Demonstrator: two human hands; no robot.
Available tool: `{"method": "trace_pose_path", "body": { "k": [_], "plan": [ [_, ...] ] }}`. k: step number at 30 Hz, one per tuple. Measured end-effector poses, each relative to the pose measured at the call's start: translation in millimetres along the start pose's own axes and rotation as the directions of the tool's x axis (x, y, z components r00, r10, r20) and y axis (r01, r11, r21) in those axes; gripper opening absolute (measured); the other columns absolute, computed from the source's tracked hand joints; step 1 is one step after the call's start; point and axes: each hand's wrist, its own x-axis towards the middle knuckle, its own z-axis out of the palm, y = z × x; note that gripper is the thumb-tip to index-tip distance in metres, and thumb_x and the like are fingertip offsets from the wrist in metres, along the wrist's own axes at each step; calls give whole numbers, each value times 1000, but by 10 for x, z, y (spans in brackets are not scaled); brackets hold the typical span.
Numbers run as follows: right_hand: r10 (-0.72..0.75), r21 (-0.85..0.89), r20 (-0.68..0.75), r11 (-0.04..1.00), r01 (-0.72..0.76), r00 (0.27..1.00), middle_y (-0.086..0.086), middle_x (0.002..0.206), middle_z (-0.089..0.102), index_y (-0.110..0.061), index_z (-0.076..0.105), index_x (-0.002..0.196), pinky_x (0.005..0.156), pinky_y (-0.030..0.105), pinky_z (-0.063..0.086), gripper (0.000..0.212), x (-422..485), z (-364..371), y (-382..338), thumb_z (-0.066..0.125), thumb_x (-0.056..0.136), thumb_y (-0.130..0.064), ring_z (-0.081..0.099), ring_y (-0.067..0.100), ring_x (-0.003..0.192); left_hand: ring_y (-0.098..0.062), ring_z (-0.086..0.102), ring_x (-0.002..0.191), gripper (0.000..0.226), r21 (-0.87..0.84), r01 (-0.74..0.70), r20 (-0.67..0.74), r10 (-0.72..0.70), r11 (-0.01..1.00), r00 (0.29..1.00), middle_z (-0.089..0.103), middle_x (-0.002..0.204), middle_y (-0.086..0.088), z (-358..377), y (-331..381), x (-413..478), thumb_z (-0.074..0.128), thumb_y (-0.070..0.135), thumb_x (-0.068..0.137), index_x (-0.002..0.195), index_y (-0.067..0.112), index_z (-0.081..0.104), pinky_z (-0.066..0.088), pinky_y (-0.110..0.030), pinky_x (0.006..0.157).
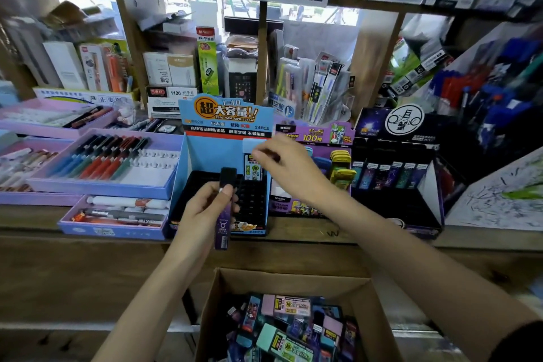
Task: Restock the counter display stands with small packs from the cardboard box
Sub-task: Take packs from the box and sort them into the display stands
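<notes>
Left hand fingers grip purple pack; right hand fingers pinch blue-topped pack.

Head-worn view — downward, near counter

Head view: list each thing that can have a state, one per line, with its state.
Box: open, full of packs.
Blue stand: mostly unfilled.
Blue-capped pack: upright in that stand, top pinched by right hand.
Purple pack: upright, gripped by left hand.
Black stand: back row filled.
</notes>
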Motion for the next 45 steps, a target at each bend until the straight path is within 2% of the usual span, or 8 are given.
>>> {"method": "trace_pose_path", "body": {
  "k": [7,10,13,20,26,34,40,45],
  "plan": [
    [226,585,40,784,-206,973,-18,71,63,-29,63,77,74,24,52,20,-665,-261,8,63,88,-12,58,-3,73,-14,58,80,27,119,-64,151,45,991,988,62,79,2,594,9,15,60,42,77,87,18,65,43,-30,72],
    [269,581,-19,787,-208,963,-14,70,60,-24,63,78,64,14,47,18,-830,-577,202,62,88,-10,56,-3,67,-6,60,97,34,319,-156,198,95,935,976,64,102,8,892,-38,36,62,40,81,108,20,62,46,-17,79],
    [331,565,-94,795,-223,939,-10,68,61,-20,62,80,59,14,45,15,-968,-994,487,62,87,-7,56,-1,63,1,47,103,34,620,-480,408,268,621,873,49,110,14,1136,-134,20,58,34,89,120,21,52,39,-14,83],
    [452,403,-371,865,-298,811,-13,60,63,-22,62,77,59,19,48,16,-1036,-1745,1253,63,87,-9,59,-3,58,-10,38,129,49,639,-714,728,74,287,682,39,143,5,1652,-393,202,50,36,95,140,21,39,32,-25,103],
    [402,160,-307,916,-369,863,-8,83,60,-6,66,107,74,14,44,21,-925,-1526,1686,64,87,-13,56,4,74,-12,30,136,53,692,-721,721,22,32,693,35,149,3,1814,-669,338,45,41,96,144,21,33,12,-29,112],
    [402,167,-238,914,-371,884,-12,79,62,-9,66,107,65,5,43,19,-935,-1488,1766,62,89,-12,59,-8,66,-11,42,125,39,725,-686,677,118,60,726,47,136,9,1844,-782,323,46,31,97,135,24,46,25,-25,97],
    [448,137,-261,894,-427,855,10,83,68,-1,67,106,81,36,54,21,-900,-1371,1770,62,89,-12,66,21,79,-11,45,124,38,724,-685,673,137,77,727,50,135,8,1832,-804,324,48,31,96,133,24,49,28,-25,97],
    [445,-3,-309,883,-469,841,7,71,68,0,70,98,73,30,56,21,-841,-1334,1751,62,89,-18,64,11,64,-11,43,125,39,729,-679,667,135,87,733,49,136,7,1845,-795,325,48,31,96,134,23,48,27,-26,100]
  ]
}}
